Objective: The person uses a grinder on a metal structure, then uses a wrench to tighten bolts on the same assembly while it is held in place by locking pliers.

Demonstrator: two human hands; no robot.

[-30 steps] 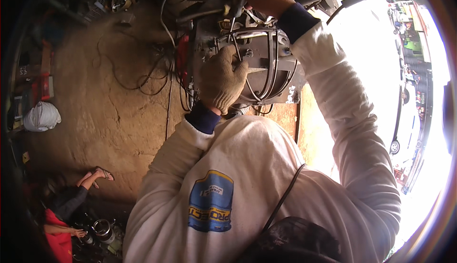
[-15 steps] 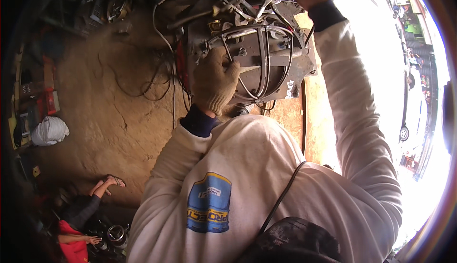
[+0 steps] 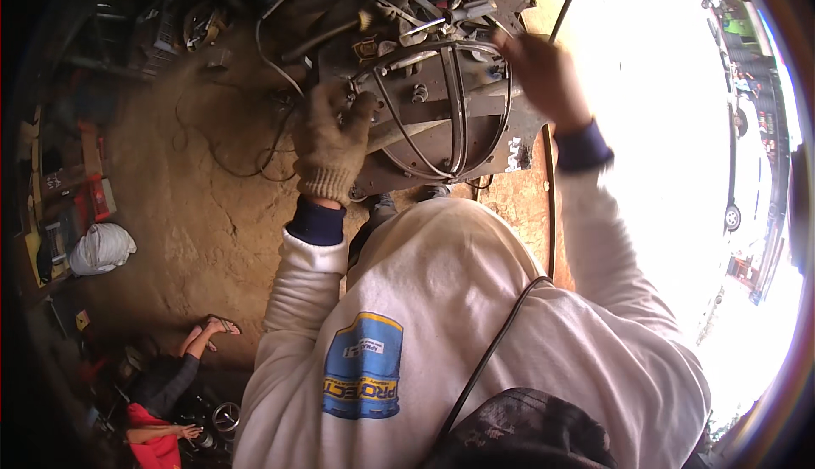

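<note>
A round metal frame [image 3: 455, 108] of bent bars, with a double strip down its middle, lies on a dark metal worktable [image 3: 407, 168]. My left hand [image 3: 331, 142], in a tan knit glove, is at the left edge of the table, beside the frame. Its thumb and fingers stand apart, and I see nothing held between them. Bare and smeared by motion, my right hand [image 3: 543, 78] is at the frame's right rim, fingertips toward the bars. Whether it grips anything is hidden by blur. Behind the frame lie a locking clamp [image 3: 471, 11] and a wooden-handled hammer [image 3: 340, 32].
A thin cable [image 3: 272, 53] runs down left of the table onto the dirt floor [image 3: 212, 240]. Another cable [image 3: 550, 206] hangs at the right. A white sack [image 3: 102, 249] sits far left. Lower left, a seated person [image 3: 161, 418] in red has hands near round metal parts.
My right hand has come down from the far tools to the frame's right rim. My left hand has left the frame's bars and moved left to the table's edge.
</note>
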